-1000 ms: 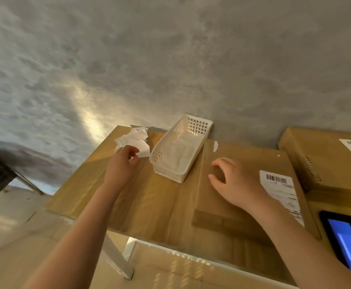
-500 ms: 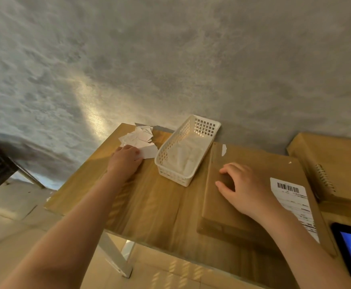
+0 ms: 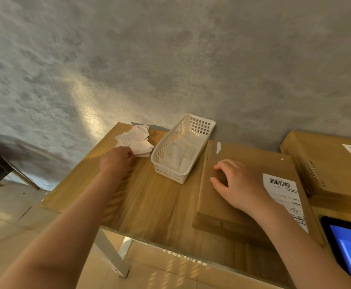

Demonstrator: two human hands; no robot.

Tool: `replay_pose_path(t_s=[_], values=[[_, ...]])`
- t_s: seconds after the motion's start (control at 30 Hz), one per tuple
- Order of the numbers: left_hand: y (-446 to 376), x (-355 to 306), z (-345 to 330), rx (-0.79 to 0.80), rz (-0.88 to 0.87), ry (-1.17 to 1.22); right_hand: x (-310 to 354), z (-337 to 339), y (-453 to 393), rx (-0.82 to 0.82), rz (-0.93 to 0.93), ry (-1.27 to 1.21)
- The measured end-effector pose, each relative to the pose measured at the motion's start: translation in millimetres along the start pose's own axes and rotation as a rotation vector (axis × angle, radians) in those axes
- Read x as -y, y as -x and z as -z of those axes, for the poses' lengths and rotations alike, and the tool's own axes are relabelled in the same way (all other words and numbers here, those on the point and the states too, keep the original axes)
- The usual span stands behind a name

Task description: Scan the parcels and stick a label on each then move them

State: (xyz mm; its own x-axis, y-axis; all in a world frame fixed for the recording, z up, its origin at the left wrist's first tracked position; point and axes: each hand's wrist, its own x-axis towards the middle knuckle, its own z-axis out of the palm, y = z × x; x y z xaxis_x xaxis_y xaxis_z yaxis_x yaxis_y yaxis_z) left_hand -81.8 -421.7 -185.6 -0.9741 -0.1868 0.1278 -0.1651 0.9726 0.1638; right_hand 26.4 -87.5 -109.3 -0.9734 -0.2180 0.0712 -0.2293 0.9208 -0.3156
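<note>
The left hand (image 3: 116, 161) reaches out to the far left corner of the table, knuckles toward the camera, fingertips touching the near edge of a loose heap of small white paper labels (image 3: 136, 138). Whether it already pinches one slip cannot be told, since the back of the hand hides the fingertips. The right hand (image 3: 238, 185) lies palm down on the flat brown cardboard parcel (image 3: 243, 155), fingers gently arched and spread, pressing rather than gripping, thumb toward the parcel's left edge.

The labels look thin, light and floppy, likely to cling to one another, so a single slip is best taken by an exposed corner between thumb and forefinger. The parcel looks stiff and flat, probably not heavy; its broad top takes a steadying palm well, and for moving it the two long edges seem the place to hold. It lies on the light wooden table (image 3: 149, 205) just right of a white perforated plastic basket (image 3: 166, 155), with a white printed barcode shipping label (image 3: 283, 190) already on its right side.

The left arm stretches long and nearly straight from the lower left; the right forearm comes in from the lower right, wrist low. A second brown cardboard box (image 3: 324, 163) stands at the far right, and a black handheld device with a blue screen (image 3: 347, 247) lies at the table's near right corner.
</note>
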Motion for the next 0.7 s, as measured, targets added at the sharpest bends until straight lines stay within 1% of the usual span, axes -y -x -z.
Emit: replay_pose_path(t_s=[0.13,0.27,0.33,0.37,0.47,0.57,0.63,0.7], values=[[0.9,7.8,5.3,0.009,-0.011,0.107,-0.2,0.2,0.1,0.012,-0.001,-0.007],[12.2,10.3,19.1,-0.125,-0.018,0.267,-3.4,6.8,0.3,0.043,-0.016,-0.061],[20.2,5.9,28.3,-0.203,-0.031,0.396,-5.8,10.6,5.4,0.020,-0.035,-0.197],[26.7,0.3,33.8,-0.245,-0.048,0.437,-7.8,12.5,11.8,-0.025,-0.042,-0.273],[54.9,-25.2,49.8,-0.366,-0.159,0.470,-14.8,15.4,36.5,-0.179,-0.023,-0.356],[88.2,-55.7,59.0,-0.424,-0.306,0.515,-18.1,17.2,60.0,-0.260,-0.044,-0.448],[110.3,-77.1,61.8,-0.436,-0.389,0.567,-17.4,19.1,73.1,-0.251,-0.100,-0.585],[133.1,-100.0,63.9,-0.444,-0.457,0.609,-12.1,20.9,85.5,-0.193,-0.171,-0.765]])
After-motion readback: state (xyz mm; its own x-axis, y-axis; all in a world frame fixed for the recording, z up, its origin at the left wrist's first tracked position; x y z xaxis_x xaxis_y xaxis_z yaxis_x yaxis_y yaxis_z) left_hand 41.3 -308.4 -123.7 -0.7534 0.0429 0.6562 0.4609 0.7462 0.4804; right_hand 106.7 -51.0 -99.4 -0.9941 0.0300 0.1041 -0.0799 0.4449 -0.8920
